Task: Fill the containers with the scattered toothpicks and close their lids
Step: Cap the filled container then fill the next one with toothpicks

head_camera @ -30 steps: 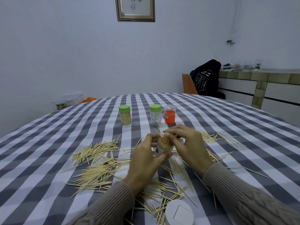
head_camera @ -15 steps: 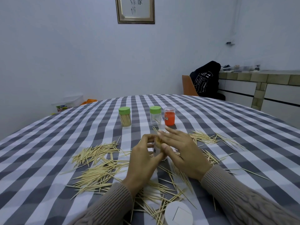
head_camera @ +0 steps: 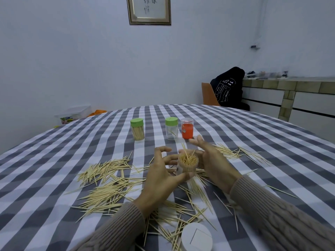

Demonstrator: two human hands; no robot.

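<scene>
The toothpick-packed container (head_camera: pixel 187 164) is sitting in the left hand's (head_camera: pixel 159 178) grip; the right hand (head_camera: pixel 212 162) is hovering beside it, fingers spread.

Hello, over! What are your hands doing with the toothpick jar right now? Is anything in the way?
Left hand grips open jar, packed full. Right hand open beside it. White lid off, near table edge. Loose toothpicks all around.

A clear, lidless plastic container (head_camera: pixel 187 164) stands upright mid-tabletop, packed with pale wooden toothpicks, a few sticking up. Scattered toothpicks (head_camera: pixel 107 187) lie around it. Its white round lid (head_camera: pixel 196 237) lies at the near edge. Behind stand a full green-lidded jar (head_camera: pixel 137 129), a nearly empty green-lidded jar (head_camera: pixel 171 128) and an orange container (head_camera: pixel 187 128).
</scene>
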